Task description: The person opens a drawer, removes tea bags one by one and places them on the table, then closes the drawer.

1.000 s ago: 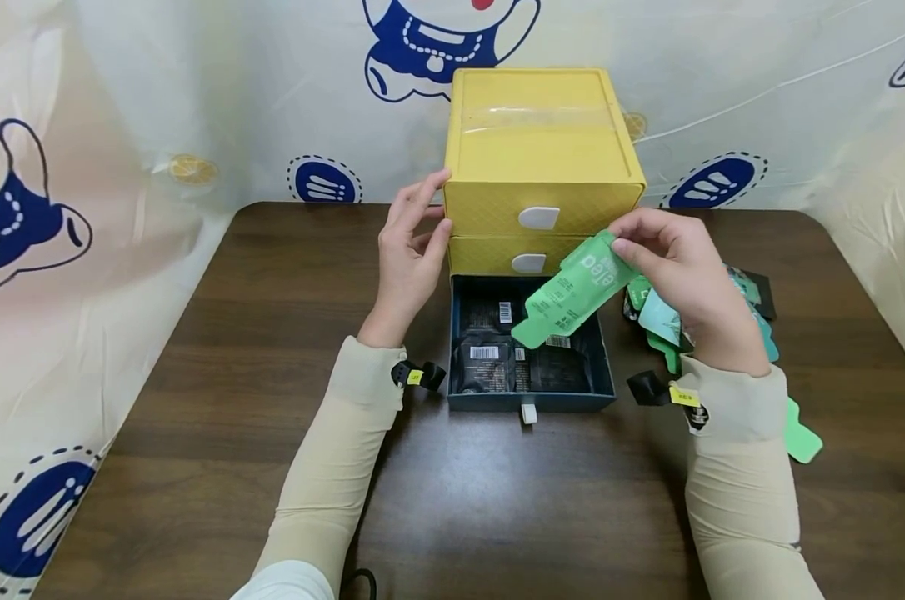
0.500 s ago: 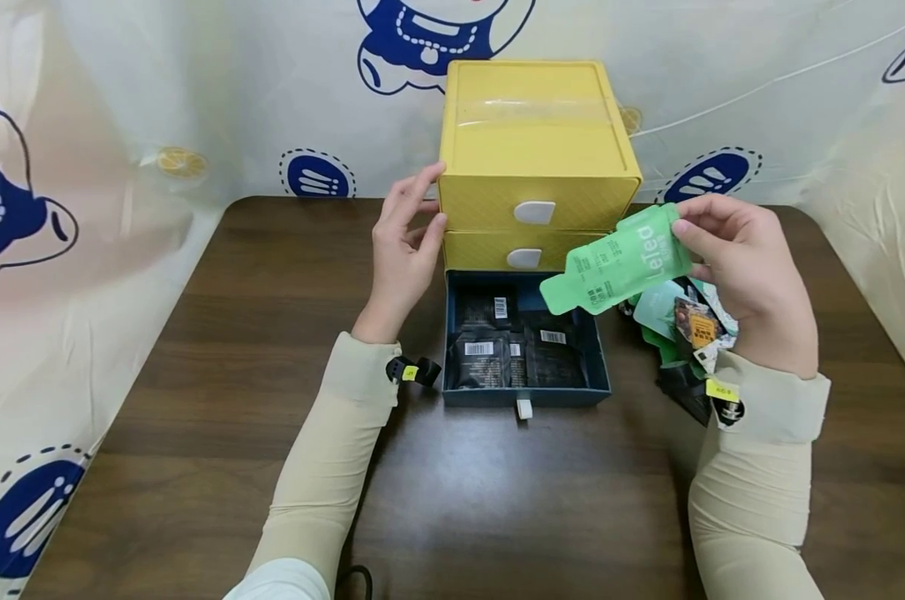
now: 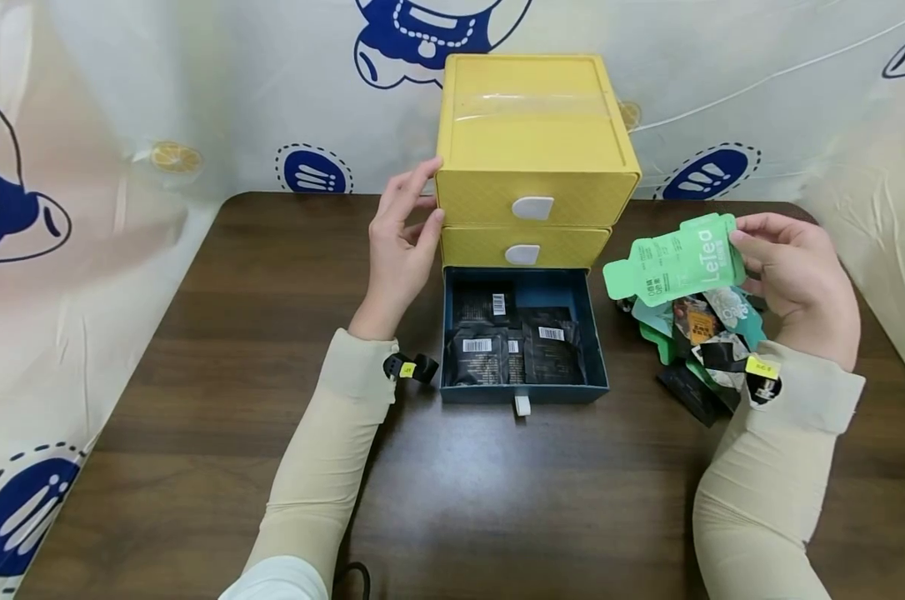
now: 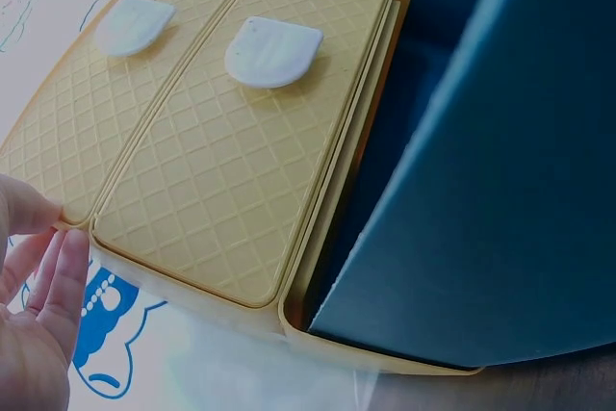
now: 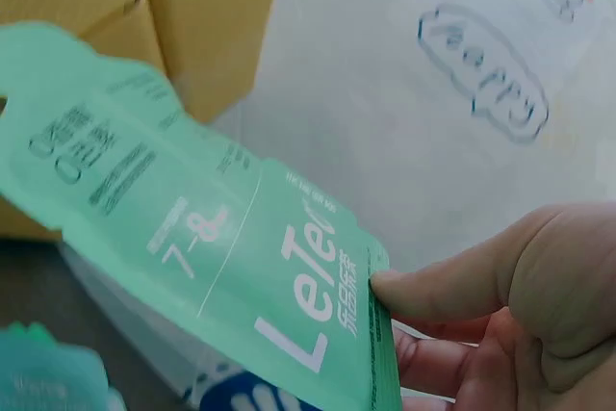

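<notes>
A green LeTea sachet is pinched at its right end between the thumb and fingers of my right hand, above a pile of packets. In the right wrist view the sachet spreads out left of the thumb. My left hand touches the left side of the yellow drawer box with its fingers fairly straight. In the left wrist view the left fingertips meet the box's edge. The bottom drawer, dark blue inside, is pulled out and holds several black packets with barcode labels.
The packet pile, with green, black and patterned packets, lies right of the drawer, partly hidden by the sachet and right wrist. White tabs mark the upper two drawers, which are closed. A printed white curtain hangs behind the brown table.
My right hand has carried the green sachet rightward, from over the open drawer to above the packet pile. My left hand stays at the box's left side.
</notes>
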A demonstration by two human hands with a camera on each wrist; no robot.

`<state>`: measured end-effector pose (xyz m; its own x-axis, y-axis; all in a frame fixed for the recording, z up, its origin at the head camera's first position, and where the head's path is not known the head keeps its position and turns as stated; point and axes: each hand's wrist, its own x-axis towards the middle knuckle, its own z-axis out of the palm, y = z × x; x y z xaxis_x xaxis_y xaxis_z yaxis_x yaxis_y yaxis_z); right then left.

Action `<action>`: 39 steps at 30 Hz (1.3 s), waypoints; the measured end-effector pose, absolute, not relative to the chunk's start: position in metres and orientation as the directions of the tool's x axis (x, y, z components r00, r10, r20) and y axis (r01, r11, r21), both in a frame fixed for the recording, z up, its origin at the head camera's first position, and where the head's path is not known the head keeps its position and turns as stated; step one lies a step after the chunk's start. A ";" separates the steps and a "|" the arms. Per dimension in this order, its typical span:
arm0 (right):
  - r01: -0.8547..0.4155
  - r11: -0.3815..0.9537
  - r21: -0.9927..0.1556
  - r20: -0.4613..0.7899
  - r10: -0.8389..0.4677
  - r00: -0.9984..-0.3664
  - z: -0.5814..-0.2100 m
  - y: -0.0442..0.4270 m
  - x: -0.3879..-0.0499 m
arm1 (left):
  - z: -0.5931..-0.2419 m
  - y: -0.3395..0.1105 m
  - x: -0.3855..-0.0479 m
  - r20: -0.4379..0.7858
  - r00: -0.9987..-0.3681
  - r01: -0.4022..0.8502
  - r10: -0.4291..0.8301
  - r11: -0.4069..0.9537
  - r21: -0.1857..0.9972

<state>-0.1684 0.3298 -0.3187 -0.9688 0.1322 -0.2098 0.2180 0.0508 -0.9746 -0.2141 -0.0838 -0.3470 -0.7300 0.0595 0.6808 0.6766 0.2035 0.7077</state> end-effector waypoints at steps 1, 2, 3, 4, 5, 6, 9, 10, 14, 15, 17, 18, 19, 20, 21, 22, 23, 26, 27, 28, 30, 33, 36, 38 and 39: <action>0.240 0.052 -0.969 -0.231 0.133 -0.964 -0.322 0.333 -0.170 | -0.347 -0.084 -0.214 0.680 -0.731 0.676 0.060 0.202 0.709; 0.259 0.058 -0.964 -0.250 0.130 -0.960 -0.325 0.336 -0.172 | -0.346 -0.084 -0.214 0.679 -0.732 0.675 0.060 0.201 0.710; 0.279 0.065 -0.958 -0.270 0.128 -0.954 -0.328 0.338 -0.173 | -0.346 -0.084 -0.214 0.677 -0.733 0.674 0.060 0.201 0.711; 0.300 0.076 -0.951 -0.290 0.125 -0.949 -0.331 0.340 -0.175 | -0.346 -0.084 -0.214 0.676 -0.734 0.672 0.059 0.201 0.713; 0.322 0.086 -0.943 -0.311 0.117 -0.943 -0.335 0.342 -0.177 | -0.346 -0.084 -0.214 0.675 -0.736 0.671 0.058 0.202 0.714; 0.342 0.100 -0.934 -0.332 0.106 -0.937 -0.339 0.343 -0.179 | -0.346 -0.083 -0.214 0.673 -0.737 0.669 0.057 0.203 0.715; 0.385 0.153 -0.910 -0.377 0.080 -0.923 -0.349 0.346 -0.184 | -0.346 -0.083 -0.213 0.666 -0.744 0.662 0.054 0.205 0.721; 0.395 0.163 -0.904 -0.388 0.074 -0.919 -0.351 0.347 -0.185 | -0.346 -0.083 -0.213 0.665 -0.745 0.660 0.054 0.205 0.723; 0.415 0.303 -0.858 -0.395 0.127 -0.910 -0.358 0.349 -0.185 | -0.346 -0.083 -0.213 0.662 -0.748 0.657 0.054 0.206 0.725; 0.420 0.333 -0.844 -0.393 0.150 -0.907 -0.358 0.349 -0.185 | -0.346 -0.083 -0.213 0.663 -0.746 0.658 0.054 0.206 0.724; 0.437 0.409 -0.801 -0.387 0.202 -0.900 -0.358 0.348 -0.183 | -0.346 -0.083 -0.213 0.664 -0.745 0.660 0.054 0.205 0.723; 0.447 0.419 -0.791 -0.387 0.223 -0.895 -0.358 0.347 -0.182 | -0.346 -0.083 -0.213 0.665 -0.745 0.660 0.054 0.204 0.723; 0.454 0.430 -0.780 -0.387 0.239 -0.891 -0.357 0.346 -0.181 | -0.346 -0.083 -0.213 0.665 -0.745 0.660 0.054 0.203 0.723; 0.458 0.440 -0.773 -0.383 0.251 -0.889 -0.356 0.345 -0.181 | -0.346 -0.083 -0.213 0.665 -0.745 0.660 0.054 0.203 0.723; 0.460 0.447 -0.767 -0.379 0.262 -0.887 -0.355 0.344 -0.181 | -0.346 -0.083 -0.213 0.665 -0.745 0.660 0.053 0.203 0.723; 0.460 0.459 -0.760 -0.372 0.274 -0.887 -0.354 0.342 -0.180 | -0.346 -0.083 -0.213 0.665 -0.745 0.659 0.052 0.202 0.724; 0.455 0.472 -0.755 -0.360 0.281 -0.889 -0.352 0.340 -0.180 | -0.345 -0.083 -0.213 0.665 -0.745 0.660 0.051 0.203 0.724; 0.428 0.514 -0.743 -0.310 0.303 -0.901 -0.344 0.333 -0.179 | -0.346 -0.083 -0.213 0.666 -0.744 0.661 0.049 0.201 0.723; 0.410 0.526 -0.745 -0.286 0.303 -0.909 -0.341 0.329 -0.178 | -0.346 -0.084 -0.213 0.667 -0.743 0.661 0.048 0.201 0.723; 0.387 0.535 -0.751 -0.263 0.295 -0.919 -0.337 0.325 -0.177 | -0.346 -0.084 -0.213 0.667 -0.743 0.662 0.049 0.203 0.722; 0.323 0.561 -0.763 -0.208 0.260 -0.943 -0.330 0.315 -0.175 | -0.346 -0.084 -0.213 0.667 -0.743 0.661 0.049 0.207 0.721; 0.185 0.588 -0.788 -0.107 0.165 -0.980 -0.317 0.298 -0.170 | -0.346 -0.084 -0.213 0.665 -0.745 0.659 0.051 0.210 0.722; 0.051 0.601 -0.798 -0.010 0.071 -0.997 -0.307 0.278 -0.164 | -0.346 -0.084 -0.214 0.664 -0.746 0.659 0.053 0.209 0.723; -0.025 0.594 -0.804 0.040 0.013 -0.999 -0.303 0.264 -0.161 | -0.346 -0.083 -0.214 0.664 -0.745 0.659 0.053 0.208 0.723; -0.054 0.584 -0.810 0.053 -0.019 -0.998 -0.301 0.258 -0.161 | -0.347 -0.083 -0.214 0.665 -0.745 0.660 0.053 0.207 0.722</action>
